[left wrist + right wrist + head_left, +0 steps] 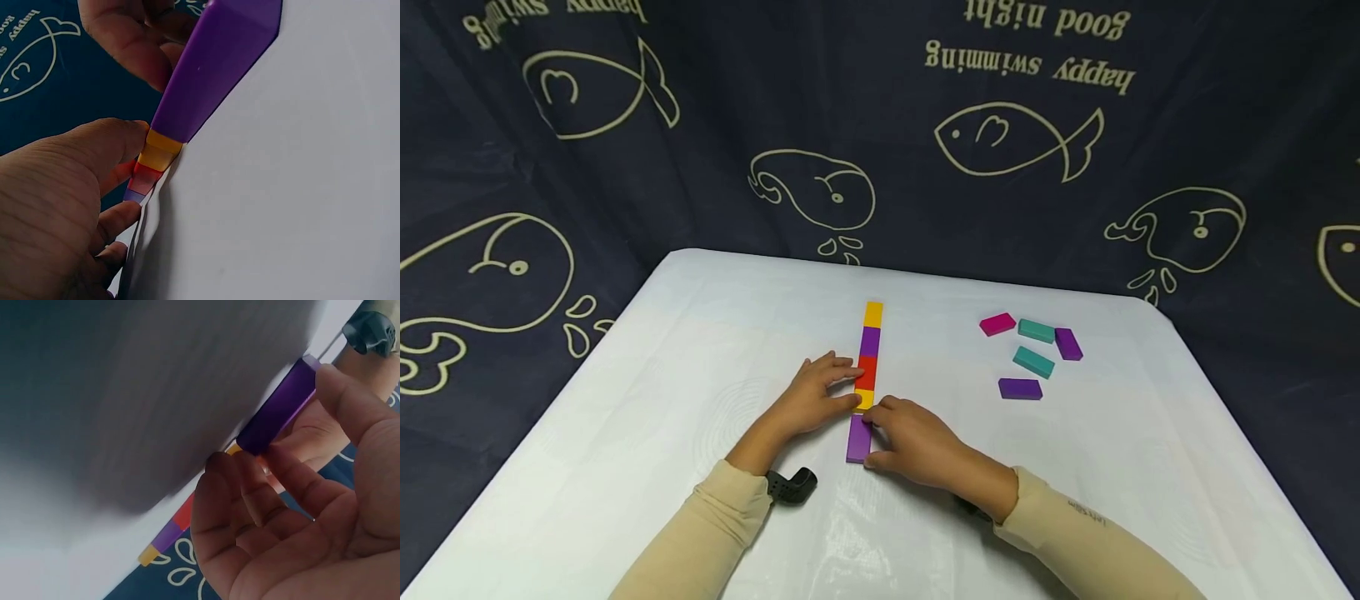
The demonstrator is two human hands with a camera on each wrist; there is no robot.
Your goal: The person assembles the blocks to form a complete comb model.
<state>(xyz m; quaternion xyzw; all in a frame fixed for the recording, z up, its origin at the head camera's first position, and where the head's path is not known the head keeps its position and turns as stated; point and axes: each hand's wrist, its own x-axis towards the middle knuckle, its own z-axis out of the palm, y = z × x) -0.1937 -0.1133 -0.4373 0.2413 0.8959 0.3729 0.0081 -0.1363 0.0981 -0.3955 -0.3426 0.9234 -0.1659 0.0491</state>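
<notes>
A straight row of blocks runs away from me down the white table: a near purple block [859, 439], then a yellow block [864, 401], a red block [867, 373], another purple block [869, 341] and a far yellow block [873, 314]. My right hand [921, 442] pinches the near purple block [278, 409] between thumb and fingers, from its right side. From the left, my left hand [811, 398] touches the row; its thumb lies against the near yellow block [161, 150] and a finger reaches the red block. The left fingers are fairly straight.
Loose blocks lie right of the row: a pink block [997, 324], two teal blocks [1036, 331] and two purple blocks [1020, 389]. A dark cloth [895, 108] with fish and whale drawings hangs behind the white table [1112, 500]. A black wrist camera [793, 486] sits on the left wrist.
</notes>
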